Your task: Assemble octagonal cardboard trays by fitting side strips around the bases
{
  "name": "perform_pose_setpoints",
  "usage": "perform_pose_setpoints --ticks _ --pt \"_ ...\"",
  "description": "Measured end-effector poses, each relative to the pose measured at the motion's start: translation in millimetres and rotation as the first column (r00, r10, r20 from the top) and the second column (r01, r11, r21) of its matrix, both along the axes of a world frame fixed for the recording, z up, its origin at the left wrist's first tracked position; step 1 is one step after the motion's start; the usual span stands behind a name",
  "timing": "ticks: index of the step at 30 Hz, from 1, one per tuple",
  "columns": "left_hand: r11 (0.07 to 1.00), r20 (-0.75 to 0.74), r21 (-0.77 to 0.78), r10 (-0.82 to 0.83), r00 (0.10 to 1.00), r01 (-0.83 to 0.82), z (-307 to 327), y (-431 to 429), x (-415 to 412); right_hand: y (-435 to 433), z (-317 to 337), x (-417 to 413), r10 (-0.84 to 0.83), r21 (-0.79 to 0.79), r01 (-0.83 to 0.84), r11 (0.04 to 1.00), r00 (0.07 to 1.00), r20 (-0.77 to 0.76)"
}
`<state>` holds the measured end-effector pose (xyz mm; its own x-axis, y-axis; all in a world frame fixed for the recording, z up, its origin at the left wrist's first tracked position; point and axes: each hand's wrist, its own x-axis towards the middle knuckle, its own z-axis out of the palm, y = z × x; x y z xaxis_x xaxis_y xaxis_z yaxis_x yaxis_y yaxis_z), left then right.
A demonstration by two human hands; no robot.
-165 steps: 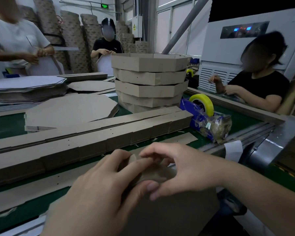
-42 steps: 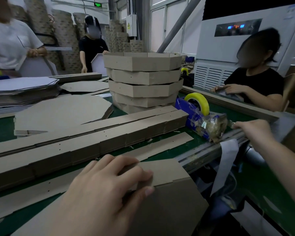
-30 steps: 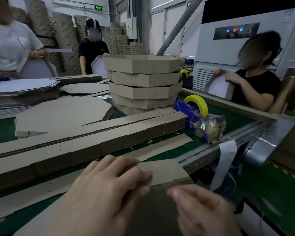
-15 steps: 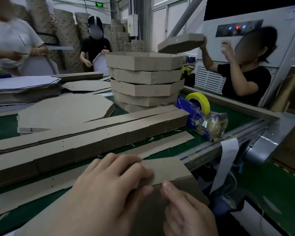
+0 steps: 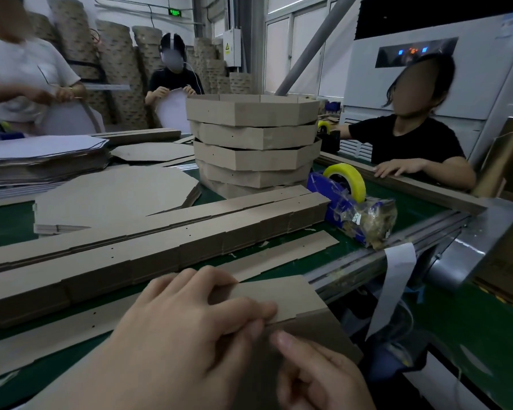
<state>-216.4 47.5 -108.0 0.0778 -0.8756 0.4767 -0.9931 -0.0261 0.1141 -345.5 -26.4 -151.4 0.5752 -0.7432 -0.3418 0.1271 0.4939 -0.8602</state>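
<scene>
A part-built cardboard tray (image 5: pixel 282 294) overhangs the near table edge, with its side strip (image 5: pixel 317 335) folded down toward me. My left hand (image 5: pixel 184 329) lies over the tray's top, fingers spread across it and thumb at the fold. My right hand (image 5: pixel 317 377) sits just below and to the right. Its thumb tip rests against the side strip and its other fingers are curled underneath. The tray's lower edge is hidden by both hands.
A long pile of side strips (image 5: pixel 160 241) and one loose strip (image 5: pixel 279 253) lie across the green table. Behind them are stacked octagonal bases (image 5: pixel 116 193) and finished trays (image 5: pixel 255 143). A tape dispenser (image 5: pixel 350 202) stands at right, with a white strip (image 5: pixel 394 279) hanging off the rail. Three people work around the table.
My right hand came back from the table's right rail and settled its thumb on the side strip. My left hand stayed put. The person at right lowered the tray they held up.
</scene>
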Motion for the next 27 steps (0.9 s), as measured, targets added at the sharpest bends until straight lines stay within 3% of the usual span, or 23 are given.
perform_pose_setpoints --ticks 6,8,11,14,18,20,22,23,25,27 --pt "0.976 -0.046 -0.140 0.165 0.985 -0.170 -7 -15 -16 -6 -9 -3 0.174 0.122 -0.194 0.973 0.973 0.154" --pt "0.971 -0.056 -0.136 0.190 0.980 -0.196 -5 -15 -14 -9 -11 -4 0.251 0.112 -0.274 0.955 0.950 0.187" --pt "0.972 -0.031 -0.155 0.173 0.984 -0.176 -5 -12 -10 -16 -13 -6 0.246 0.069 -0.267 0.961 0.944 0.220" --pt "0.973 0.004 -0.170 0.158 0.987 -0.155 -5 -11 -8 -19 -20 -8 0.265 0.009 -0.273 0.962 0.942 0.208" --pt "0.977 0.011 -0.149 0.155 0.988 -0.151 -3 -6 -2 -22 -20 -17 0.279 -0.141 -0.273 0.952 0.960 0.027" --pt "0.981 0.039 -0.134 0.144 0.989 -0.138 -4 -3 1 -29 -11 -21 0.115 -0.306 -0.109 0.946 0.993 0.001" --pt "0.987 0.063 -0.089 0.138 0.988 -0.132 -7 -1 2 -43 -8 -24 -0.128 -0.539 0.129 0.832 0.991 0.040" --pt "0.990 0.079 -0.077 0.125 0.989 -0.119 -9 0 3 -50 -7 -22 -0.183 -0.676 0.133 0.725 0.983 -0.004" --pt "0.994 0.106 -0.038 0.109 0.988 -0.105 -10 3 5 -60 -12 -14 -0.146 -0.824 -0.089 0.560 0.968 -0.204" --pt "0.996 0.127 0.013 0.086 0.988 -0.088 -10 6 5 -65 -14 -7 -0.018 -0.779 -0.235 0.581 0.953 -0.301"
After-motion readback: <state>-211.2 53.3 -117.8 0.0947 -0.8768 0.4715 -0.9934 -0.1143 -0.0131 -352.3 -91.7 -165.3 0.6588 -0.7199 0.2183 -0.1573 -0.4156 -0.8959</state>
